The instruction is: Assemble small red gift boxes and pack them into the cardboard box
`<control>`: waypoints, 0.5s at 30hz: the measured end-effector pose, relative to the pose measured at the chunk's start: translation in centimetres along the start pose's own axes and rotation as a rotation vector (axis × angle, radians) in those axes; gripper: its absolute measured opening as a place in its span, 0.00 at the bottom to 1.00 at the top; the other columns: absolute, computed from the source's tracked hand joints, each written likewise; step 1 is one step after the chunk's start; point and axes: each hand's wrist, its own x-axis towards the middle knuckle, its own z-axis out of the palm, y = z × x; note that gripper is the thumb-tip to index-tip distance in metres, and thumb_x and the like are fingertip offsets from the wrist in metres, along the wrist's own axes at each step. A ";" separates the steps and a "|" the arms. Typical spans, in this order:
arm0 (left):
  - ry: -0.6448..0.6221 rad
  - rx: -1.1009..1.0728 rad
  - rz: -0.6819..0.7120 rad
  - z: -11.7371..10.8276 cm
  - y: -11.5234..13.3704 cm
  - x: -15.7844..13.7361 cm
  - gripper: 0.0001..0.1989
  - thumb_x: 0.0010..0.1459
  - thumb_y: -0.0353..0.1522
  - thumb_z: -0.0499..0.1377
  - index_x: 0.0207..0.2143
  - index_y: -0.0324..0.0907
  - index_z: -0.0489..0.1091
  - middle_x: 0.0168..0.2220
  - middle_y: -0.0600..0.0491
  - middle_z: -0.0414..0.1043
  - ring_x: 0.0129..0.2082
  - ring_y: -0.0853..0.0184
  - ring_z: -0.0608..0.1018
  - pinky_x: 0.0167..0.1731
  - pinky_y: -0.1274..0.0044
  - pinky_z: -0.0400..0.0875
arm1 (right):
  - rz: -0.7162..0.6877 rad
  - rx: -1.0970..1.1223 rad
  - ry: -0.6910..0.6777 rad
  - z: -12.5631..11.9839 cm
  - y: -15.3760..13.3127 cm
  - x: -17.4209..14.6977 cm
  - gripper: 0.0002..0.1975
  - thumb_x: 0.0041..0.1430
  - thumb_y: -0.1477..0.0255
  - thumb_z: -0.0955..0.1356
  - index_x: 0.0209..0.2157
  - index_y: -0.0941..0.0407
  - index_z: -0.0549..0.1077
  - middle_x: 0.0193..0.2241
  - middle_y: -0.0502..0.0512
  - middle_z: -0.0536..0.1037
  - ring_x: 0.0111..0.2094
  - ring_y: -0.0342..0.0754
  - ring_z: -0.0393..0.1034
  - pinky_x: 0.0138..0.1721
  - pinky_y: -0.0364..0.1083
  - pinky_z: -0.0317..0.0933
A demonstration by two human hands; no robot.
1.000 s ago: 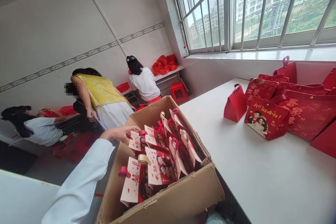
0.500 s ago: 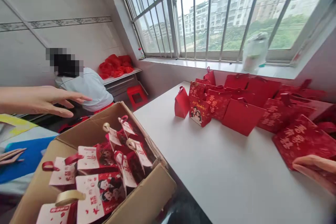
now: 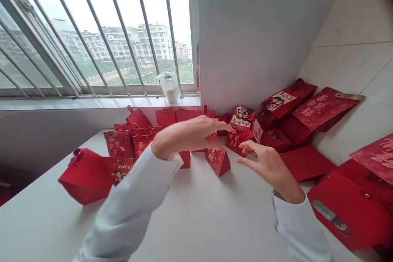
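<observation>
My left hand [image 3: 196, 133] reaches over the table with fingers stretched out and holds nothing. Beneath it stands a small red gift bag [image 3: 217, 161] with gold lettering; whether they touch I cannot tell. Another red gift box [image 3: 238, 141] is just beyond the left fingertips. To the right, my right hand [image 3: 265, 163] hovers with thumb and fingers apart, nothing between them. Behind it sits a red box with a cartoon couple on its top [image 3: 243, 116]. A plain red bag [image 3: 89, 176] stands to the left of my left forearm.
Several red bags [image 3: 118, 143] stand along the wall side of the white table [image 3: 196, 221]. More red bags and flat pieces [image 3: 350, 208] are heaped at the right against the tiled wall. A clear jar [image 3: 170, 90] stands on the sill of the barred window.
My view has swung right, away from the cardboard box of gift boxes and the seated person. Both hands have come together over the table; the left hand was above the box before.
</observation>
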 end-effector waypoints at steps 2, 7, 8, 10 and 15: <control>0.009 -0.114 0.015 3.8 -1.2 0.0 0.21 0.59 0.31 0.55 0.55 0.48 0.64 0.49 0.52 0.71 0.45 0.65 0.74 0.46 0.78 0.65 | 0.000 0.030 -0.060 0.9 0.4 0.4 0.17 0.51 0.61 0.70 0.43 0.51 0.71 0.37 0.52 0.77 0.37 0.49 0.73 0.36 0.46 0.65; 0.067 -0.234 -0.288 8.4 -6.3 -6.7 0.22 0.56 0.36 0.57 0.54 0.55 0.66 0.51 0.55 0.71 0.48 0.60 0.73 0.46 0.75 0.69 | 0.059 0.032 -0.131 1.7 2.4 1.3 0.10 0.52 0.64 0.69 0.37 0.52 0.72 0.34 0.50 0.78 0.36 0.50 0.73 0.38 0.47 0.65; 0.097 -0.239 -0.360 8.2 -7.1 -8.8 0.22 0.56 0.39 0.56 0.54 0.56 0.65 0.52 0.56 0.70 0.49 0.59 0.73 0.46 0.75 0.69 | 0.078 0.021 -0.121 1.7 2.6 1.2 0.08 0.53 0.65 0.68 0.35 0.51 0.73 0.33 0.50 0.78 0.36 0.50 0.73 0.37 0.46 0.65; 0.170 -0.244 -0.501 6.9 -8.1 -13.3 0.22 0.56 0.44 0.55 0.54 0.58 0.65 0.52 0.57 0.70 0.47 0.59 0.75 0.43 0.75 0.71 | 0.099 -0.003 -0.063 1.9 2.4 1.0 0.06 0.55 0.64 0.67 0.32 0.50 0.73 0.31 0.48 0.78 0.34 0.49 0.74 0.34 0.46 0.65; 0.451 -0.096 -1.025 4.5 -9.2 -22.3 0.28 0.52 0.49 0.55 0.54 0.51 0.66 0.51 0.54 0.71 0.40 0.55 0.77 0.38 0.69 0.72 | -0.099 0.099 0.106 5.0 -2.9 0.6 0.10 0.57 0.58 0.65 0.31 0.48 0.73 0.27 0.46 0.77 0.26 0.47 0.72 0.27 0.44 0.64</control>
